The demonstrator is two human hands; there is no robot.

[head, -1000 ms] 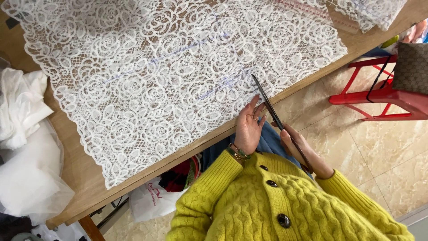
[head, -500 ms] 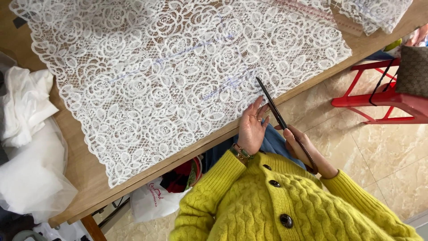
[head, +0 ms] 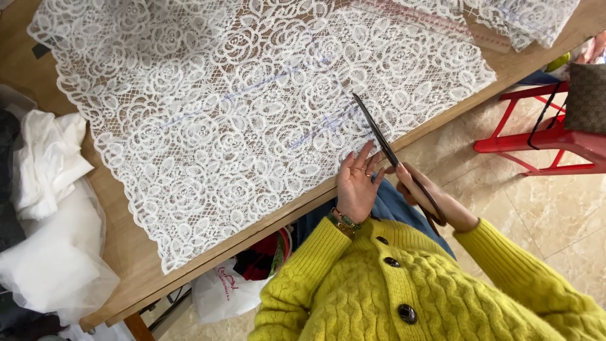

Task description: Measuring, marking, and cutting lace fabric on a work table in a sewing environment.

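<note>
Lace covers most of the table, its far edges cut off at 12 o'clock. Left hand lies flat with fingers spread on the lace's near edge. Right hand grips long scissors, blades pointing to 11 o'clock, tips on the lace; handles hidden in the fist. Blades look near-closed, hard to tell. White cloth at 9 o'clock, partly cropped.

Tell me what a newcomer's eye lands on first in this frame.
A wide sheet of white floral lace covers the wooden table. At its near edge, the right hand holds long dark scissors with blades over the lace, while the left hand rests beside them. A bright yellow-green cable-knit cardigan fills the foreground.
</note>
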